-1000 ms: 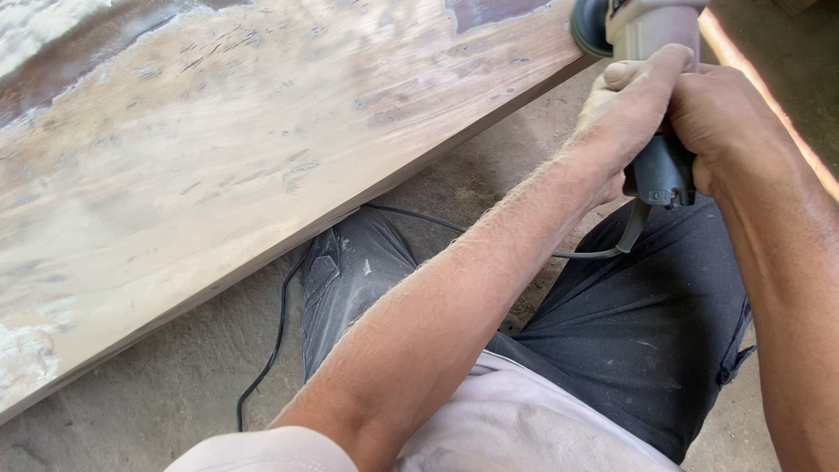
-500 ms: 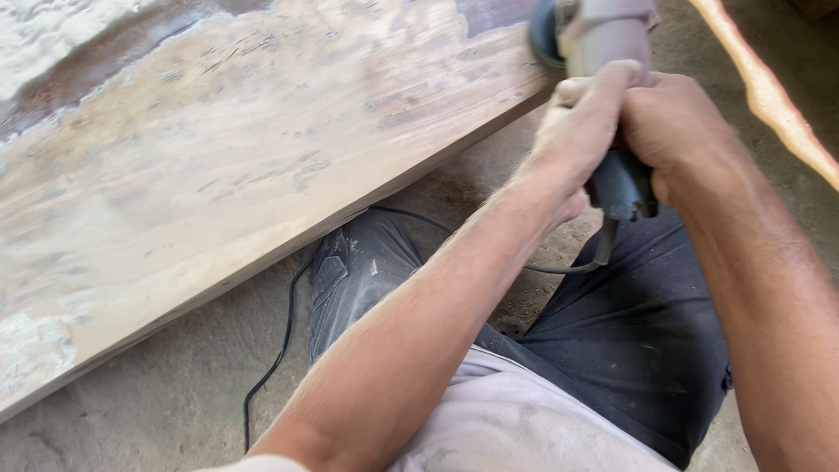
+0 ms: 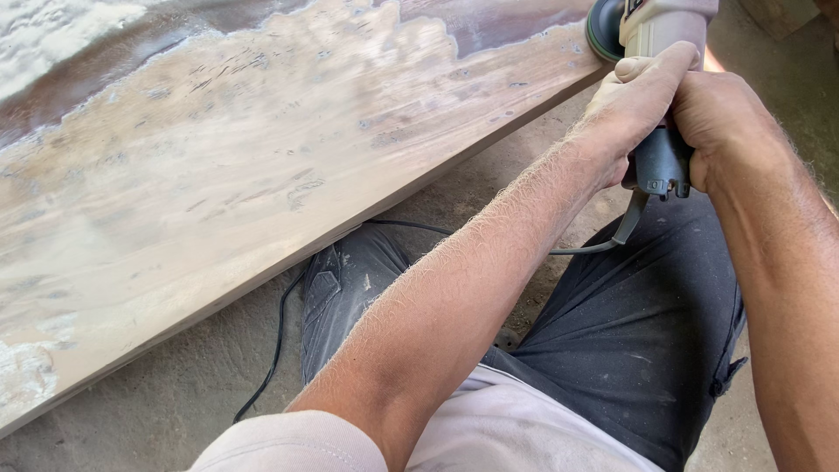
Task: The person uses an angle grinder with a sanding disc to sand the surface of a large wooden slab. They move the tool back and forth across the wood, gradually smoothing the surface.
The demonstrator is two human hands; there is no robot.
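Landmark: wooden slab (image 3: 262, 166), laid at a slant over the dusty floor (image 3: 175, 385).
Tool: power sander (image 3: 651, 52), at the slab's near right edge, its round pad (image 3: 601, 31) meeting the wood there.
Left hand (image 3: 634, 105): you wrap it over the tool's body, fingers pressed together, to bear the pad against the slab.
Right hand (image 3: 721, 118): you clasp the dark rear handle (image 3: 660, 162) to steer; the fingertips are hidden.
Cable (image 3: 280, 323): it trails from the handle and runs under the slab's near edge, apparently clear of the pad.
Legs: your dark trousers (image 3: 629, 332) sit just below the slab's near edge, so you work close.
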